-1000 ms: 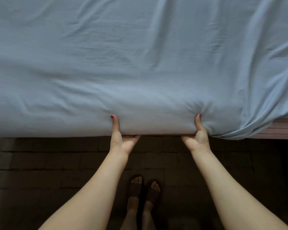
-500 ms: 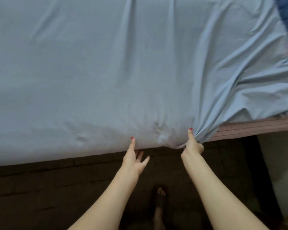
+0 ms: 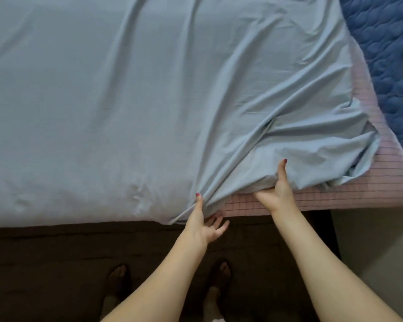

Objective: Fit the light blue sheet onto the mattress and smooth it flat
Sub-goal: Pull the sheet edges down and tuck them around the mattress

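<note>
The light blue sheet [image 3: 107, 108] covers most of the mattress and lies fairly flat on the left. Toward the near right corner it bunches into deep folds and stops short, leaving the pink checked mattress [image 3: 349, 194] bare along the edge and corner. My left hand [image 3: 201, 223] has its thumb pressed on the gathered sheet at the near edge, with the fingers spread loose below it. My right hand [image 3: 277, 194] pinches the loose hem, thumb on top and fingers under the fabric.
A dark blue quilted blanket [image 3: 386, 56] lies beyond the mattress at the top right. Below the bed edge is a dark floor mat [image 3: 56, 263] where my feet [image 3: 219, 275] stand. Lighter floor [image 3: 377, 252] shows at the right.
The view and both hands shifted right along the bed edge. My right hand moved onto the loose hem over the bare pink mattress; my left thumb now sits where the folds gather.
</note>
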